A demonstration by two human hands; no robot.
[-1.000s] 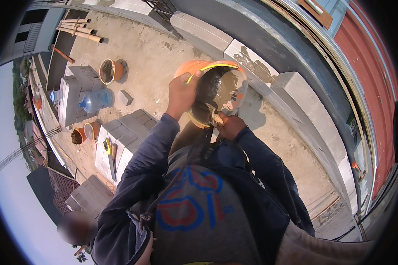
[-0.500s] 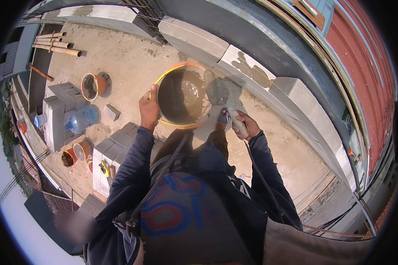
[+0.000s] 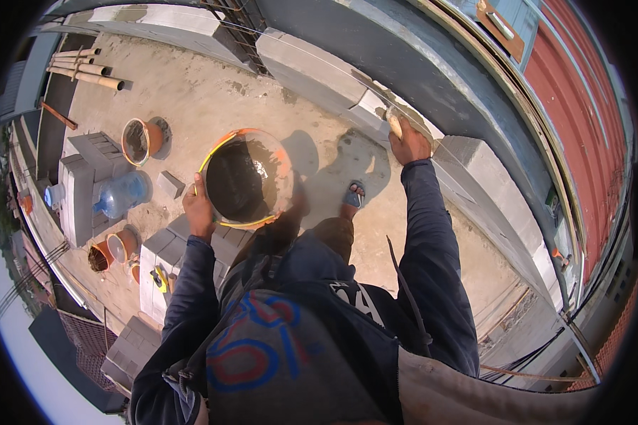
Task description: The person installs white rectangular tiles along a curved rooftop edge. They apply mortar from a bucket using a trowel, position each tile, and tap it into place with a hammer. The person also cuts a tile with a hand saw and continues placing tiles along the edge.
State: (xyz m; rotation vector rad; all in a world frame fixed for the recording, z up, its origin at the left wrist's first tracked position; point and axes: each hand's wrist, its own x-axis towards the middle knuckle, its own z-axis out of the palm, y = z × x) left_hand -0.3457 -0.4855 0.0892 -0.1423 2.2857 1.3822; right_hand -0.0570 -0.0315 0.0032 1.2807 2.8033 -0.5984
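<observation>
My left hand point(image 3: 198, 210) grips the rim of a round orange basin point(image 3: 223, 145) with dark wet mortar in it, held out in front of my body. My right hand point(image 3: 408, 144) is stretched to the right and closed on the tan handle of a trowel point(image 3: 395, 125). The trowel's end rests on the top of a low grey block wall point(image 3: 478, 180). The blade is mostly hidden by my hand. Both arms are in dark blue sleeves.
My foot in a blue sandal point(image 3: 353, 195) stands on the concrete floor. To the left are a blue water jug point(image 3: 124, 193), an orange bucket point(image 3: 137, 140), stacked grey blocks point(image 3: 85, 180) and small orange pots point(image 3: 113, 249). Bamboo poles point(image 3: 85, 71) lie far left. More blocks point(image 3: 164, 263) sit below the basin.
The basin came down from in front of my head and levelled out. My right hand left the basin and swung right to the block wall with the trowel.
</observation>
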